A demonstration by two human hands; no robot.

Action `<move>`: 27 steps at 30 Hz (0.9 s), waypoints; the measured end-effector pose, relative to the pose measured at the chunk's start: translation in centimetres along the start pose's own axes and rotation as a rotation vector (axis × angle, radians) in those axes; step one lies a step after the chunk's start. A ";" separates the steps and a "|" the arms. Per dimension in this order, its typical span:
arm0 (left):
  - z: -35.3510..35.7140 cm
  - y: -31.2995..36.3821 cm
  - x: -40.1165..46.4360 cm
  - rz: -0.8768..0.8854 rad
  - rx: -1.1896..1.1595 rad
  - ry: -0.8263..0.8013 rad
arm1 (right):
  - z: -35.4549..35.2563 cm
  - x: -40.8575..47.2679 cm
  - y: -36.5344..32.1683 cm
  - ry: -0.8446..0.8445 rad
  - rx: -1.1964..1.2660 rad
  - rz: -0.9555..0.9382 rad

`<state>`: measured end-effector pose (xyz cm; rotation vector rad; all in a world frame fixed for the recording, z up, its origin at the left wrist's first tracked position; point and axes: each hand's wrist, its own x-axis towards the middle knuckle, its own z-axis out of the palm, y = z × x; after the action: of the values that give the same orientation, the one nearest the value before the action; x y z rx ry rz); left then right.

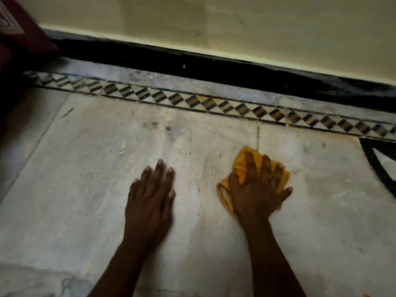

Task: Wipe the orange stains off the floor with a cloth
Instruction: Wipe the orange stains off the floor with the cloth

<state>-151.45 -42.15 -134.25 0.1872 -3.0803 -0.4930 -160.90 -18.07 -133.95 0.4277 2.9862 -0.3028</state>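
So the right hand [257,189] is flat on top of the cloth [242,168], fingers spread out and pressing it down onto the floor [85,189], not pinching or balling it up. The cloth is a yellow-orange rag, pretty crumpled, bunched into folds under the palm. It sticks out past the fingertips on the far side and curls round the thumb side of the hand, with a bit showing between the fingers too. A thin orange-ish line [258,136] runs along a floor joint just beyond the cloth's far edge.

The left hand [152,189] sits beside the right one, apart from it, palm down on the bare floor with fingers straight and slightly fanned. It isn't touching the cloth. It's a bit blurry at the edges.

Around both hands the floor is pale marble, scuffed, with yellowish smears and crumbly pale specks scattered mostly beyond the left hand. Further out past the fingertips there's an inlaid border strip [214,103] of dark and light triangles running across, then a black skirting [192,63] and a cream wall [257,24]. Off beyond the right hand's little-finger side there's a black inlay shape [370,155] at the frame edge, and far out past the left hand a dark red object [19,28] in the corner, can't tell what it is.
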 end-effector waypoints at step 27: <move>0.1 -0.5 4.0 -0.049 0.027 -0.027 | -0.2 5.1 1.6 0.064 -0.037 -0.047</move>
<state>-155.37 -43.05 -134.51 0.2586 -3.1170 -0.4594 -165.35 -15.11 -134.72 0.3710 3.0630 -0.2427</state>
